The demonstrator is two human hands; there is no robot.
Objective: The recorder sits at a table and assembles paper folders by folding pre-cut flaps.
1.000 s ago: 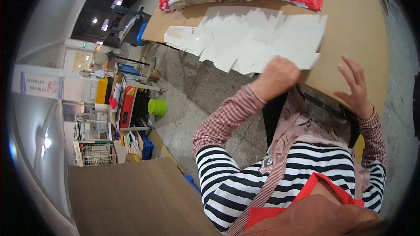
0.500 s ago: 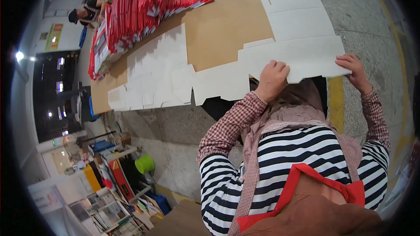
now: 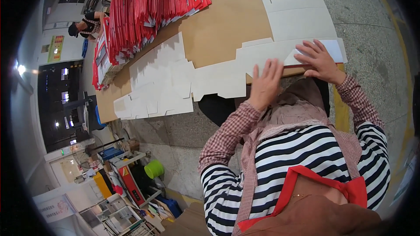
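A flat white carton blank (image 3: 296, 21) lies inner side up along the near right edge of the table. Its near flap (image 3: 333, 49) is folded over away from me, with a thin red line showing along the fold. My right hand (image 3: 323, 64) presses on this flap, fingers stretched out. To its left, my left hand (image 3: 266, 86) is flat with fingers extended, over the blank's near edge; neither hand grips anything. More white blanks (image 3: 164, 85) overlap one another on the left. Part of the folded flap is hidden under my right hand.
Behind the blanks, many red folded cartons (image 3: 157, 4) stand packed in rows on the brown tabletop (image 3: 223, 22). Another person (image 3: 89, 24) is at the far left. A green bucket (image 3: 154, 169) and a cluttered shelf (image 3: 131, 183) stand on the floor side at lower left.
The blank's near edge has been let go and its flap now lies folded over. My right hand has moved left and inward onto it; my left hand has opened and shifted slightly left.
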